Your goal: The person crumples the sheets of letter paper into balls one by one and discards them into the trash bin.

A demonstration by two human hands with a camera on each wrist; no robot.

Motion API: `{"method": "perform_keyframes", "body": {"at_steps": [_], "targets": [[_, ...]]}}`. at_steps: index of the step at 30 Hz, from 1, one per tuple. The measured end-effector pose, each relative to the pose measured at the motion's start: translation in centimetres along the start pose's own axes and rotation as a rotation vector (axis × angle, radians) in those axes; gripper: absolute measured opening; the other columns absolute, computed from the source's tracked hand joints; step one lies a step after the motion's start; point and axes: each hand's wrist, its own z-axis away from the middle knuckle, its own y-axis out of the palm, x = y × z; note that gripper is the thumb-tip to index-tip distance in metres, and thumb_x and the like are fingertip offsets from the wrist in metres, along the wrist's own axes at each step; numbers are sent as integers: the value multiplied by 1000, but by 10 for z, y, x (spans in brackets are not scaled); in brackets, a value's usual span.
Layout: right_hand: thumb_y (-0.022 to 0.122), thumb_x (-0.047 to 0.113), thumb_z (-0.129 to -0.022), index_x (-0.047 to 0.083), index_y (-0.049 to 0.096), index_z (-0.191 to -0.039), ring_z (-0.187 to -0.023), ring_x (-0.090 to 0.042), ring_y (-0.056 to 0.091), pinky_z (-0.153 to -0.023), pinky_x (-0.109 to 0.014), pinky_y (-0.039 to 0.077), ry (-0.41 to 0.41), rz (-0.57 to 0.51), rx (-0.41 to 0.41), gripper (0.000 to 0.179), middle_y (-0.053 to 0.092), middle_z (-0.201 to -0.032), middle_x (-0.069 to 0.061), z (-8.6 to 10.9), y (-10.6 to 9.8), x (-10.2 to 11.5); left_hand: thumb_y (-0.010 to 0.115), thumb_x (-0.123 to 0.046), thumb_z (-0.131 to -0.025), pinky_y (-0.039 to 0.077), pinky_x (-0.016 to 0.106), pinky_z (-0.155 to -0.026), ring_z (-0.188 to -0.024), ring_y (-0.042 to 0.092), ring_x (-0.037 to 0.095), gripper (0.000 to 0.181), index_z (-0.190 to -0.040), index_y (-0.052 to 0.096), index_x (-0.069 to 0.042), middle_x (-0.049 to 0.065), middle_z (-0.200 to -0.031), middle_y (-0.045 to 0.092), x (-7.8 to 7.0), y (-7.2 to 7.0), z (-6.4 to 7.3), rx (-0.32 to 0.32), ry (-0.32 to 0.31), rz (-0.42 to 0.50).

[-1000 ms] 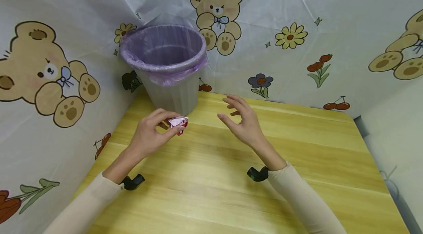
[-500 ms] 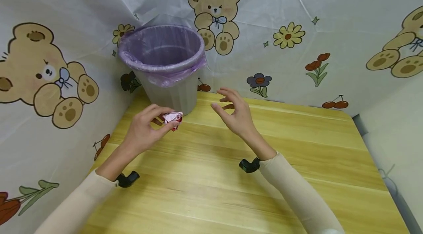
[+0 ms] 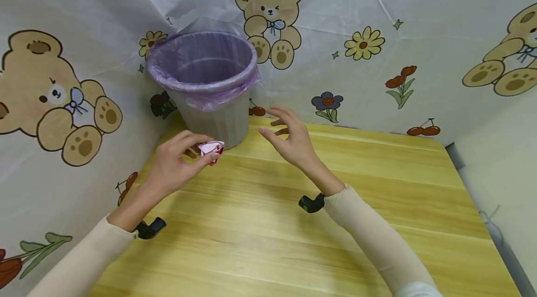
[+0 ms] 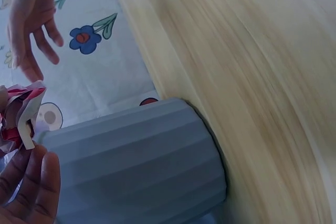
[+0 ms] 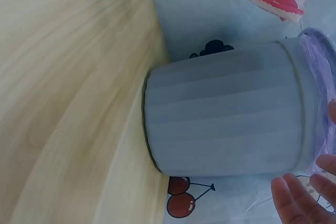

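Between thumb and fingers, my left hand [image 3: 172, 162] pinches a crumpled red-and-white wrapper [image 3: 209, 147], held above the table just in front of the bin. The same wrapper [image 4: 22, 111] shows folded edges in the left wrist view, and its red printed side faces the right wrist camera. My right hand [image 3: 291, 141] hovers to the right of the wrapper, apart from it, fingers loosely bent and holding nothing. Behind the hands stands a grey ribbed trash bin [image 3: 218, 122], upright, with a purple plastic liner [image 3: 209, 100] folded over its rim. The bin's bottom inside is hidden.
The wooden table [image 3: 268, 236] stretches across the front and to the right. A white cloth [image 3: 327, 8] printed with bears and flowers hangs behind and on the left, close to the bin. Black wrist mounts [image 3: 152, 228] sit below each wrist.
Both hands have drifted left and slightly away from me, the left still pinching the wrapper. The bin stays in its place, while the head view has shifted a little.
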Motion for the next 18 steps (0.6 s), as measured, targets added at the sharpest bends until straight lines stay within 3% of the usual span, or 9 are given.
{"method": "perform_keyframes", "body": {"at_steps": [10, 18], "targets": [[76, 38, -102, 21, 63, -149, -118, -26, 72, -93, -47, 66, 20, -14, -4, 51, 57, -156, -6, -14, 0, 2, 93, -22, -87, 60, 16, -71, -82, 71, 13, 36, -119, 78, -15, -1, -101, 72, -2, -10, -8, 7, 5, -77], [74, 41, -102, 21, 63, -149, -117, -24, 73, -93, -43, 66, 23, -14, -3, 52, 56, -156, -3, -28, 0, 7, 94, -24, -85, 56, 10, -71, -79, 70, 10, 36, -117, 79, -17, -3, -97, 70, -3, -20, -15, -12, 7, -113]]}}
